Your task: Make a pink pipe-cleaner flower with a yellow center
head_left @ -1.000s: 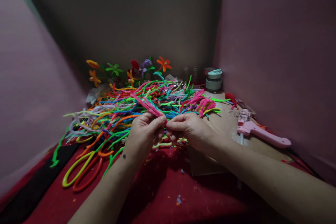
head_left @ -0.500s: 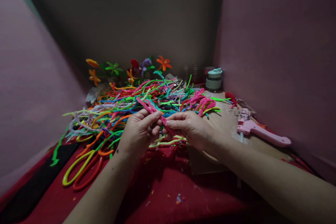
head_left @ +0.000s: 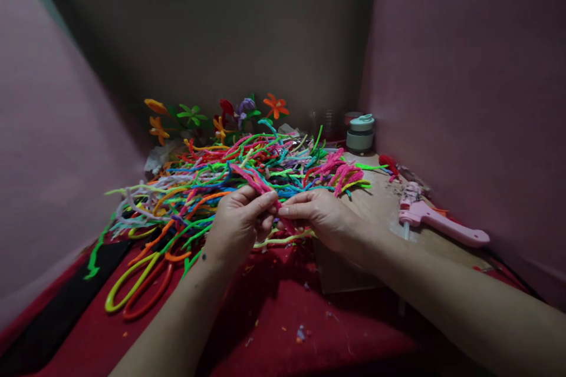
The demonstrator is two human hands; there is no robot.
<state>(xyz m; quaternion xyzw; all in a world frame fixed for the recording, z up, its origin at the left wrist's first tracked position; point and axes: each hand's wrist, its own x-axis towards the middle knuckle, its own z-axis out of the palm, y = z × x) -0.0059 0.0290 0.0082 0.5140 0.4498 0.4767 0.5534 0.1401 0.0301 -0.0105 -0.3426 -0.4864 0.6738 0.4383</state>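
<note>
- Since a second ago, the pink fuzzy strands (head_left: 252,178) have slid down to the right; a length now shows below my right fingertips.
- Red cloth (head_left: 269,306) covers the surface in front of me.
- A heap of multicoloured fuzzy stems (head_left: 198,177) spreads beyond my hands.
- My left hand (head_left: 241,218) and right hand (head_left: 325,215) are nearly together, thumbs closed against fingers, both pinching the pink strands at the heap's near edge.
- Fuzzy flowers, one orange (head_left: 276,106), line the back.
- To the right, a pink glue gun (head_left: 455,230) lies on brown board (head_left: 375,203).
- Behind it, near the wall, stands a mint-lidded container (head_left: 360,141).
- Tiny scraps (head_left: 301,333) dot the cloth.
</note>
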